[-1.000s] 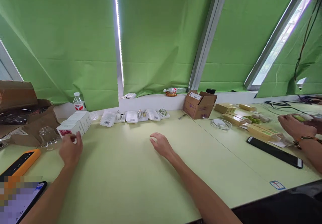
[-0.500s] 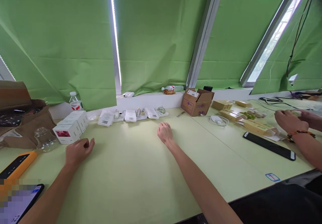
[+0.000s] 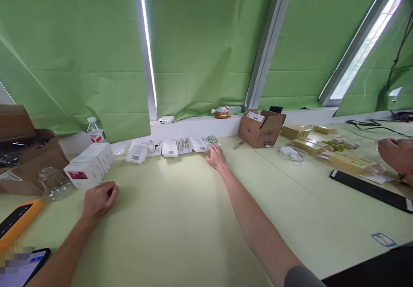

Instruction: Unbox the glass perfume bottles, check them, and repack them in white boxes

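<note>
My right hand [image 3: 217,157] reaches to the back of the table, with its fingers stretched out at a small round glass bottle [image 3: 211,139]. The fingertips hide the bottle's lower part; whether they touch it I cannot tell. Beside it to the left, white packs with barcodes [image 3: 197,144] stand in a row with small glass bottles [image 3: 180,143] between them. My left hand [image 3: 100,199] rests on the table in a loose fist, apparently holding nothing, just in front of white boxes [image 3: 86,173].
At the left are a clear jar [image 3: 55,183], an orange power strip [image 3: 19,220] and a phone [image 3: 30,265]. A cardboard box [image 3: 260,130] stands right of my right hand, near a coiled white cable [image 3: 292,154]. Another person's hand [image 3: 396,155] is at the far right.
My right hand has moved forward from the bare tabletop to the round glass bottle, its fingers extending. My left hand stays in about the same place. The view has turned slightly left.
</note>
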{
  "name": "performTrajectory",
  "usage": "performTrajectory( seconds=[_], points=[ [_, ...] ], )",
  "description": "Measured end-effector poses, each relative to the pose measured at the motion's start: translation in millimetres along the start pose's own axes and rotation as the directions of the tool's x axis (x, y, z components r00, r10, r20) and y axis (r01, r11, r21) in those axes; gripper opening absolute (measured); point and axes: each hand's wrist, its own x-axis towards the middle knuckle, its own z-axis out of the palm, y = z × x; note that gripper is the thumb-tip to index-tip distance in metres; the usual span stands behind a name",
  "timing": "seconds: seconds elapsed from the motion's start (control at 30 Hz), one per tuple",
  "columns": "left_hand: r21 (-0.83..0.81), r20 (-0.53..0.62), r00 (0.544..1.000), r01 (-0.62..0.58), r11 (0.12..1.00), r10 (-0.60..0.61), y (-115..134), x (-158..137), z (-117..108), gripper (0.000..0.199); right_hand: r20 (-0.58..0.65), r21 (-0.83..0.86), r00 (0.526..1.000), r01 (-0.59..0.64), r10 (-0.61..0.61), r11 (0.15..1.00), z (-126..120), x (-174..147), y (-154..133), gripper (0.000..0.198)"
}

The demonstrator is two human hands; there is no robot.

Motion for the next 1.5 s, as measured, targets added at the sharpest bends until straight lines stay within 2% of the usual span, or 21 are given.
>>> performTrajectory(
  seconds=[0.1, 0.23, 0.33, 0.57, 0.8, 0.9, 1.1, 1.27, 1.5],
  points=[
    [0.015, 0.018, 1.0, -0.009, 1.0, 0.009, 0.7, 2.4, 1.2, 0.034, 0.019, 0.003, 1.0, 0.008, -0.008, 1.0, 0.9, 8.3, 2.9, 0.054],
    [0.038, 0.08, 0.995, -0.055, 0.998, 0.051, 5.7, 6.4, 0.8, 0.038, 0.052, 0.0, 0.999, 0.008, -0.008, 1.0, 1.5, 13.3, 4.3, 0.041],
    [0.062, 0.116, 0.993, -0.033, 0.998, 0.026, 10.5, 8.2, -1.2, 0.039, 0.075, -0.012, 0.997, -0.013, 0.014, 1.0, 1.6, 13.3, 4.0, 0.036],
    [0.101, 0.169, 0.985, -0.046, 0.994, 0.029, 12.9, 11.4, -0.6, 0.044, 0.111, -0.045, 0.992, -0.052, 0.057, 0.998, -1.0, 9.1, 2.4, 0.035],
    [0.198, 0.208, 0.977, 0.012, 0.98, -0.054, 18.4, 13.6, 0.1, 0.047, 0.119, -0.079, 0.987, -0.1, 0.109, 0.992, -7.2, -0.5, -0.3, 0.035],
    [0.205, 0.233, 0.968, 0.044, 0.978, -0.092, 22.2, 13.6, -3.6, 0.048, 0.109, -0.087, 0.987, -0.108, 0.117, 0.99, -12.7, -10.9, -2.0, 0.036],
    [0.158, 0.311, 0.923, 0.186, 0.97, -0.228, 20.5, 14.3, -1.3, 0.046, 0.089, -0.099, 0.99, -0.1, 0.109, 0.99, -28.6, -43.4, -5.1, 0.034],
    [0.092, 0.27, 0.928, 0.24, 0.966, -0.256, 13.4, 8.2, 7.3, 0.038, 0.079, -0.111, 0.994, -0.068, 0.077, 0.992, -45.5, -75.7, -9.6, 0.032],
    [0.044, 0.241, 0.935, 0.259, 0.965, -0.261, 14.7, -3.0, 0.4, 0.039, 0.109, -0.106, 0.994, -0.009, 0.021, 0.994, -64.6, -121.0, -18.9, 0.031]
  ],
)
